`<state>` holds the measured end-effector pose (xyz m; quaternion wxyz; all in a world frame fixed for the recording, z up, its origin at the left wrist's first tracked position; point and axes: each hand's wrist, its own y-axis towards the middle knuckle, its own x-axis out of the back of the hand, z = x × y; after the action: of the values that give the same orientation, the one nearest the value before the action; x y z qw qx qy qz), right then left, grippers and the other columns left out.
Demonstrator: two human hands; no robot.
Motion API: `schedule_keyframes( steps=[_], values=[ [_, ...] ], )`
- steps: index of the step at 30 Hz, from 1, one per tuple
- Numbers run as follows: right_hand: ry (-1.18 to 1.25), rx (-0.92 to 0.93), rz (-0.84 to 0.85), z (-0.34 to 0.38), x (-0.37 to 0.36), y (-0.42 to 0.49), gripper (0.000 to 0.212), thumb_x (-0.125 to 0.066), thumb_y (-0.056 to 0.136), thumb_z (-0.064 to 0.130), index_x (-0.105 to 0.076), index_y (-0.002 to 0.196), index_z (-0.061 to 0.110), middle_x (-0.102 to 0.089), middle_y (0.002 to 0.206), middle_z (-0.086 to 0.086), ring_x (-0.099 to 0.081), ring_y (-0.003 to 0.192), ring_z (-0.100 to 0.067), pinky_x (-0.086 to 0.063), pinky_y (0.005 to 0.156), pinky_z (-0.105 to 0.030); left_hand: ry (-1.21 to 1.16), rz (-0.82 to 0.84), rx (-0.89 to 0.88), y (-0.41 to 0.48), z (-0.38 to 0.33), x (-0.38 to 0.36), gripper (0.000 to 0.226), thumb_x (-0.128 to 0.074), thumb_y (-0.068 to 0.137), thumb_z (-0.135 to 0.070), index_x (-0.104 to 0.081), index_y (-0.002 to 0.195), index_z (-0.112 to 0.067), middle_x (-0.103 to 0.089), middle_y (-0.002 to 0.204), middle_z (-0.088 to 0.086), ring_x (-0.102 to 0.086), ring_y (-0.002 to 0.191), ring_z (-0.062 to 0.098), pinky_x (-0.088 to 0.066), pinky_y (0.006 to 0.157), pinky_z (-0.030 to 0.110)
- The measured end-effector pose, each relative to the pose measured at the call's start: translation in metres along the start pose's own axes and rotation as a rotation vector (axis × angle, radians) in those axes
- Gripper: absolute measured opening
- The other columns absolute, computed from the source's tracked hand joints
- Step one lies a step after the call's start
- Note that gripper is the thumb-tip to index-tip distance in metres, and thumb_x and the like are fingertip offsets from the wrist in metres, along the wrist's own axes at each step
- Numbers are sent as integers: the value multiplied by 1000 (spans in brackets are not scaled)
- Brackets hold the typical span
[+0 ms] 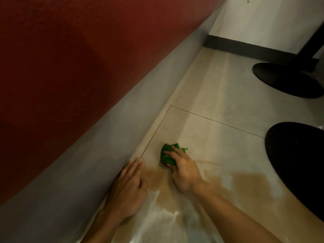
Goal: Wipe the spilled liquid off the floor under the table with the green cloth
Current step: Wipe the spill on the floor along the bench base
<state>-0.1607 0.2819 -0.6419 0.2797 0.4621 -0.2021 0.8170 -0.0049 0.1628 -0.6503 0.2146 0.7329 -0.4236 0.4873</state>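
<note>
The right hand (184,170) is down on the floor (219,102) at the far edge of the brown spill (154,178). Its fingers are laid out fairly straight over the bunched green cloth (166,154), pressing it flat, with the thumb tucked against the cloth's near side. From where I stand it looks like a pushing hold rather than a grab: weight goes through the palm so the cloth drags liquid along with it.

The left hand (129,186) lies flat on the left edge of the spill, fingers together, holding nothing. I'd say it is there as a prop, taking the person's weight while they lean in low under the table.

The cloth sits under the right fingertips and sticks out beyond them, away from the person, so most of it is just past the spill on drier tile. The bulk of the spill lies nearer the person than the cloth and spreads off to the right, toward the closer black table base (298,160). Judging by that, most of the wiping remains to be done, and the cloth will need pulling back through the wet patch.
</note>
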Motion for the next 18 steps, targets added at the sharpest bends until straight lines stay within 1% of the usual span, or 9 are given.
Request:
schedule_keyframes(
  steps=[4,5,7,9,11,13,14,16,18],
  values=[
    [23,94,83,6,-8,-23,44,-55,94,33,-47,138,35,-32,154,5,-25,143,-18,-20,117,-25,-30,11,12,0,-4,2,64,-23,90,-39,-18,151,-25,-6,159,-14,-2,145,5,9,108,15],
    [72,71,97,6,-4,-24,42,-56,94,31,-50,136,32,-39,150,4,-33,139,-17,-23,113,-21,-64,18,15,0,-6,5,59,-30,94,-36,-20,151,-23,-9,159,-12,-4,145,6,8,108,15],
    [291,-40,79,13,10,-25,34,-59,94,26,-58,128,28,-59,130,2,-53,120,-16,-37,103,-17,-158,-15,32,-1,-13,12,56,-44,96,-28,-27,149,-22,-20,157,-10,-13,144,6,1,108,13],
    [550,-146,-5,24,23,-26,24,-59,94,23,-63,118,25,-68,108,3,-62,99,-13,-48,90,-21,-313,-105,4,-3,-24,20,54,-56,92,-24,-40,143,-26,-39,147,-14,-32,133,-2,-12,106,9],
    [752,-209,-112,33,32,-27,18,-59,94,21,-65,111,22,-70,98,2,-66,92,-14,-55,87,-34,-626,-51,-66,-9,-41,31,50,-67,85,-22,-50,128,-42,-55,125,-27,-48,115,-12,-33,99,7],
    [925,-256,-106,41,46,-34,19,-59,95,21,-64,112,16,-72,100,-4,-68,95,-20,-55,90,-42,-854,85,-164,-12,-56,36,55,-75,78,-27,-52,123,-51,-63,116,-25,-57,111,-4,-46,94,19],
    [1017,-267,-59,44,54,-39,21,-58,95,21,-64,113,14,-72,102,-7,-69,97,-22,-54,91,-42,-858,93,-213,-14,-62,36,59,-77,76,-31,-51,125,-49,-63,118,-22,-58,113,0,-47,93,22],
    [1168,-271,38,48,69,-49,23,-56,96,20,-63,116,11,-71,107,-11,-69,100,-25,-53,93,-42,-808,-5,-249,-12,-68,37,61,-80,73,-31,-51,124,-47,-63,117,-20,-60,108,0,-48,87,17],
    [1274,-251,113,45,82,-58,26,-52,97,18,-61,119,8,-70,111,-14,-67,104,-27,-53,94,-42,-773,-118,-218,-9,-69,42,56,-79,75,-25,-53,118,-49,-63,110,-22,-61,100,-1,-50,76,14]
  ],
)
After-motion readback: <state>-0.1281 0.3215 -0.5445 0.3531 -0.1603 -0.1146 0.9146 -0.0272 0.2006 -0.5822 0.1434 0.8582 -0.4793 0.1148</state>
